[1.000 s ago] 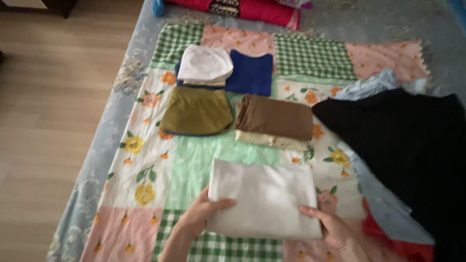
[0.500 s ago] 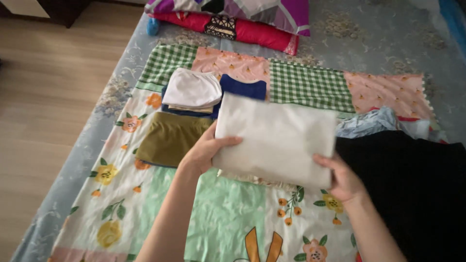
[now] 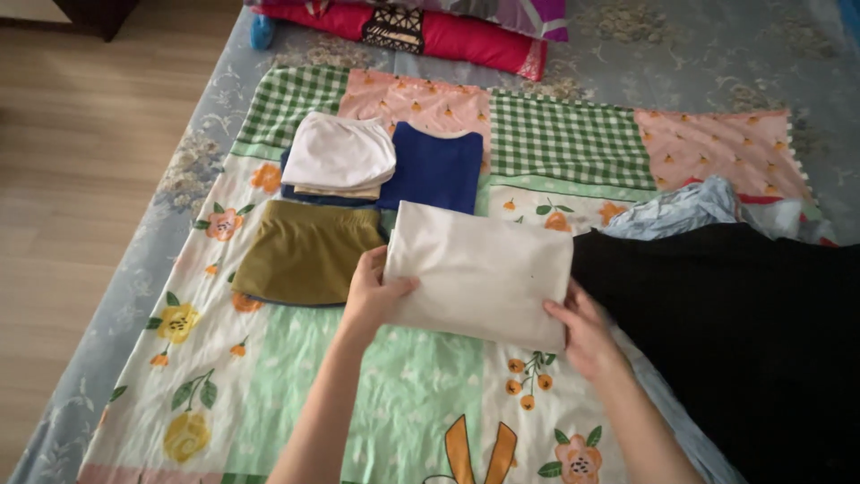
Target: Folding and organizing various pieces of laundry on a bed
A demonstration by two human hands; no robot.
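Bed with grey floral sheet point(image 3: 717, 54), spread with patchwork quilt of green check, pink and flower-print squares point(image 3: 573, 134). Large black garment point(image 3: 735, 323) heaped at right, unchanged. Folded stacks on quilt: navy blue piece point(image 3: 434, 166), olive-green piece point(image 3: 305, 251), white piece point(image 3: 340, 152) on top of a darker one. Folded cream-white cloth rectangle point(image 3: 479, 269) lifted from near edge of quilt a second ago, now lowered flat beside olive piece, covering spot where brown folded piece showed earlier. Left hand point(image 3: 372, 296) and right hand point(image 3: 582, 332) apart, each clamped on a near corner.
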